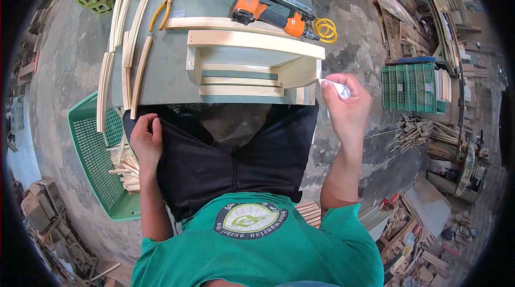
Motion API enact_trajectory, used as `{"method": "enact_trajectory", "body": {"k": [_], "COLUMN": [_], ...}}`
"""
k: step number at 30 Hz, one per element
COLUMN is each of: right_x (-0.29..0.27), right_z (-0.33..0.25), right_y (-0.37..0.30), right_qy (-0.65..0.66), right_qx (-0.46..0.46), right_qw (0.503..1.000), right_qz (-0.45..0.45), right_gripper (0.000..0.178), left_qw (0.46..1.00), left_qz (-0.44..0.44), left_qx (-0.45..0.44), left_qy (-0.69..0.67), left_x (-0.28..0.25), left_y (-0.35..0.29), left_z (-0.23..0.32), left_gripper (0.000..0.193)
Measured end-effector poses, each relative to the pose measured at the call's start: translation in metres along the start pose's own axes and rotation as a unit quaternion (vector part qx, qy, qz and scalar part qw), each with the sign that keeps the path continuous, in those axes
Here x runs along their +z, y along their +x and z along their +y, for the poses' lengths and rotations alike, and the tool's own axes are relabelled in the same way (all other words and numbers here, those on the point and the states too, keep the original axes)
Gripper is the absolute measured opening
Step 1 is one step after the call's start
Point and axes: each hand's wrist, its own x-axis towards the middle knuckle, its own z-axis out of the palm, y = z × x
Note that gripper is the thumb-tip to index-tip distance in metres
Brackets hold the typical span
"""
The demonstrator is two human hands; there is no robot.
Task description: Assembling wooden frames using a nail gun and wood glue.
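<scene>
My right fingers (346, 79) pinch a white scrap (341, 90) beside the wooden frame (257, 42) at the counter's (171, 72) near edge; my left fingers (141, 126) curl loosely. A careless bump, I think, could drop the frame.

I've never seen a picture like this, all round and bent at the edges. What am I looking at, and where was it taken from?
There is no robot here: these are a person's own bare hands. The single picture comes from a wide fisheye camera worn on the head, looking down, so edges bend and the green shirt shows at the bottom. On the grey-green table lie a pale wooden frame, an orange and black nail gun, pliers and wooden strips. The right hand pinches something white and crumpled by the frame's right end. The left hand is curled near the left thigh; I see nothing in it.
</scene>
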Motion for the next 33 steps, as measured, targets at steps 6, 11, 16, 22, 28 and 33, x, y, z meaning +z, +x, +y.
{"method": "enact_trajectory", "body": {"k": [6,11,16,22,28,33], "right_x": [0.015,0.098,0.184,0.265,0.266,0.25], "right_z": [0.002,0.013,0.003,-0.032,-0.024,-0.012], "right_y": [-0.037,-0.081,-0.105,-0.079,-0.081,-0.11], "right_qy": [0.16,0.396,0.469,0.442,0.229,0.276], "right_qx": [0.084,0.244,0.276,0.12,-0.052,0.042], "right_qw": [0.982,0.857,0.751,0.831,0.926,0.876], "right_qz": [-0.053,-0.222,-0.373,-0.316,-0.297,-0.393], "right_gripper": [0.017,0.04,0.058,0.065,0.053,0.029], "left_qw": [0.999,0.992,0.977,0.956,0.961,0.958], "left_qz": [0.011,0.107,0.194,0.093,0.125,0.081], "left_qx": [0.02,0.021,0.058,0.03,0.034,0.046], "left_qy": [-0.027,-0.057,0.065,0.276,0.244,0.27], "left_x": [0.001,-0.005,-0.019,-0.023,-0.031,-0.016], "left_y": [0.001,0.003,0.029,0.048,0.045,0.054], "left_z": [-0.003,-0.008,-0.013,-0.016,-0.025,-0.016], "left_gripper": [0.011,0.008,0.011,0.015,0.015,0.019]}}
